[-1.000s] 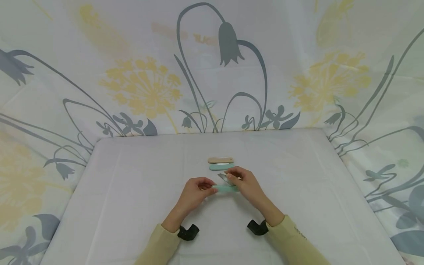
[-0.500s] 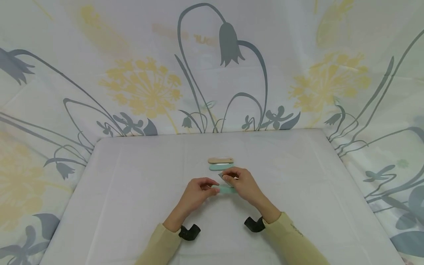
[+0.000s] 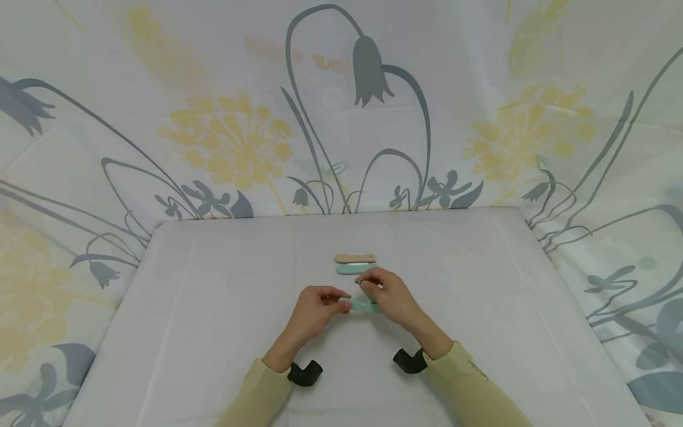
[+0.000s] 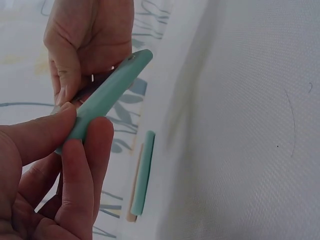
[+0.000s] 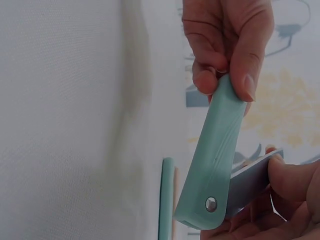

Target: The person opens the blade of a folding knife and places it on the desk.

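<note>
A folding knife with a mint-green handle (image 5: 212, 155) is held above the table, its metal blade (image 5: 250, 182) standing partly out from the handle at an angle. My left hand (image 3: 315, 311) pinches the handle's end between thumb and fingers. On the other side, my right hand (image 3: 397, 299) pinches the flat of the blade between thumb and fingers, near the pivot rivet. The left wrist view shows the handle's back (image 4: 107, 97), with the blade mostly hidden behind it.
Farther back on the white table (image 3: 240, 255) lie a second mint-green folding knife (image 3: 354, 269) and a beige one (image 3: 354, 258), side by side. A flower-printed curtain (image 3: 320, 148) hangs behind the table and along both sides.
My right hand has shifted slightly left while pinching the blade, and the blade now stands steeper to the handle. The left hand keeps its hold almost in place.
</note>
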Tool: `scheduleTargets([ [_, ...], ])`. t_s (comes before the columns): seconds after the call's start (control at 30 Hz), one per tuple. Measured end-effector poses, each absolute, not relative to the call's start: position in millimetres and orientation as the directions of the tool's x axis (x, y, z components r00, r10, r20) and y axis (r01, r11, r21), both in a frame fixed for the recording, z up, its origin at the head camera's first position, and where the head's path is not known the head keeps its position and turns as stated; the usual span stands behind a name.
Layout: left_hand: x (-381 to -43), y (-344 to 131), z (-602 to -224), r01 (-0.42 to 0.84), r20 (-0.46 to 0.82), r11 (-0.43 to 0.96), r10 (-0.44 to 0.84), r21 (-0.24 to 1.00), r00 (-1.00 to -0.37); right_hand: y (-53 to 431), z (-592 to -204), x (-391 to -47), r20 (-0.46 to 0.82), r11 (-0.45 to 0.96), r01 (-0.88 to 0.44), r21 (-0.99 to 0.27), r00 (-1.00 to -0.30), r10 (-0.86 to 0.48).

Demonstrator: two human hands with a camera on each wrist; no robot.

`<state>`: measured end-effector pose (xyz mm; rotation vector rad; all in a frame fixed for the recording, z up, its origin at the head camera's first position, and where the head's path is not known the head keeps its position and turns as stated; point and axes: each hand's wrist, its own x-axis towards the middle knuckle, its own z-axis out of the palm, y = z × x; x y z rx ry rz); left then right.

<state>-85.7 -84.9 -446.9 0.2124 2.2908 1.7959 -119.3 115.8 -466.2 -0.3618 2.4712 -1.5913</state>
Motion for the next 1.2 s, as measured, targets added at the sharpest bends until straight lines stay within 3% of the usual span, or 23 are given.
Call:
scheduleTargets([
  [0.67,-100,-95,-485,-0.080,-0.103,0.112,0.215,0.990,-0.971,121,-448,-118,-0.052,0.272,-0.004,-0.962,-0.979,-0.199],
  [0.93,-100,-96,-484,-0.103,-0.123,0.114,0.180,0.988,-0.976,131,-461,-125,-0.083,0.176,0.049,-0.983,-0.978,-0.191],
  [1.2,-98,-101,-482,-0.116,-0.139,0.156,0.147,0.981,-0.979,141,-468,-126,-0.188,0.040,0.184,-0.982,-0.965,-0.182],
])
